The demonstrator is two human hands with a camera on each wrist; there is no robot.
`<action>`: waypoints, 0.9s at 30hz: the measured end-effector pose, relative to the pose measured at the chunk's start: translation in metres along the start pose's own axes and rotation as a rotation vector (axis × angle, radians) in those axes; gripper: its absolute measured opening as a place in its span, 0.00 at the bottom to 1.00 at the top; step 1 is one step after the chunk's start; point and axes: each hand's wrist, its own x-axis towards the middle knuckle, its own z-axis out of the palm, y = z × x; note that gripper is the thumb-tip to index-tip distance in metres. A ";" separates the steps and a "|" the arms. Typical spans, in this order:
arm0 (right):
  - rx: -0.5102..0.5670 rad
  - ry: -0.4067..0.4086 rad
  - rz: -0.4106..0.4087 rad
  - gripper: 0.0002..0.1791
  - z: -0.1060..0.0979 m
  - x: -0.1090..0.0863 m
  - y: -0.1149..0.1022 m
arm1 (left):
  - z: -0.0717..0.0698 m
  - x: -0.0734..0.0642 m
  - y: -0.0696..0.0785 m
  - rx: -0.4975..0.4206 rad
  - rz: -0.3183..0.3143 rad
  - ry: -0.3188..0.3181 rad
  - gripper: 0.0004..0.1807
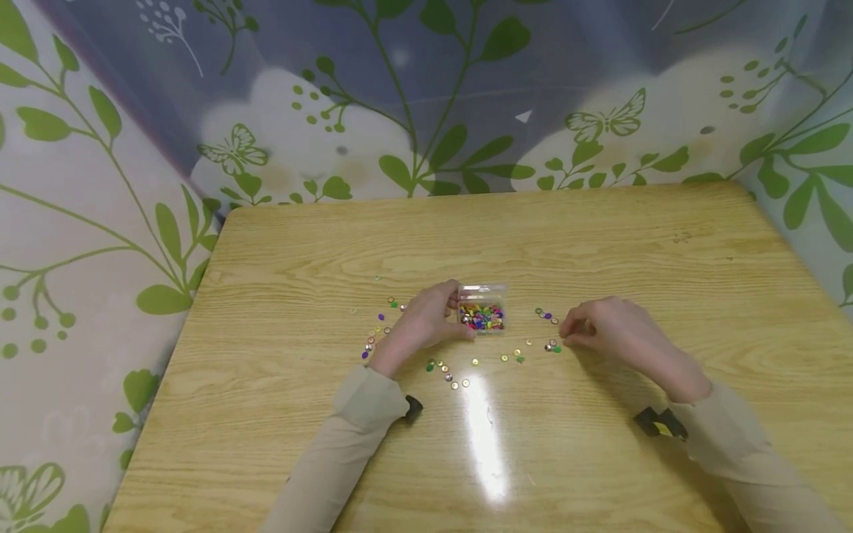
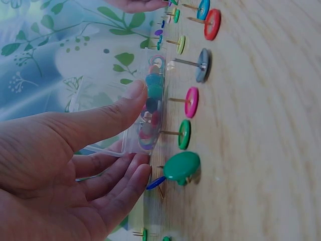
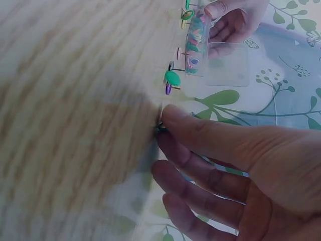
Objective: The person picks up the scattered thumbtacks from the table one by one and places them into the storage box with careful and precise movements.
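A small clear plastic box (image 1: 482,331) with its lid raised stands on the table, filled with multicoloured thumbtacks (image 1: 481,314). My left hand (image 1: 426,318) grips the box from its left side, thumb along the near edge and fingers behind. In the left wrist view, a green thumbtack (image 2: 181,165) lies close to those fingertips. Off to the right of the box, my right hand (image 1: 609,333) pinches a small dark green thumbtack (image 3: 160,126) between thumb and index finger, low at the tabletop. Its other fingers are loosely bent. Beside it lie several loose thumbtacks (image 1: 552,346).
Loose thumbtacks (image 1: 445,369) are strewn in front of the box, many with points up, and more (image 1: 370,346) lie left of my left forearm. The wooden table (image 1: 300,244) meets a leaf-patterned curtain (image 1: 453,96) at the back.
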 end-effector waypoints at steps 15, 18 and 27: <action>0.011 0.017 0.044 0.03 0.002 -0.002 0.003 | 0.001 0.000 0.000 0.005 -0.001 0.001 0.27; 0.005 0.007 0.050 0.04 0.001 -0.003 0.004 | 0.001 0.000 0.000 0.004 0.002 0.003 0.27; 0.021 0.021 0.084 0.02 0.001 -0.002 0.005 | 0.000 0.000 0.000 0.004 0.005 0.001 0.28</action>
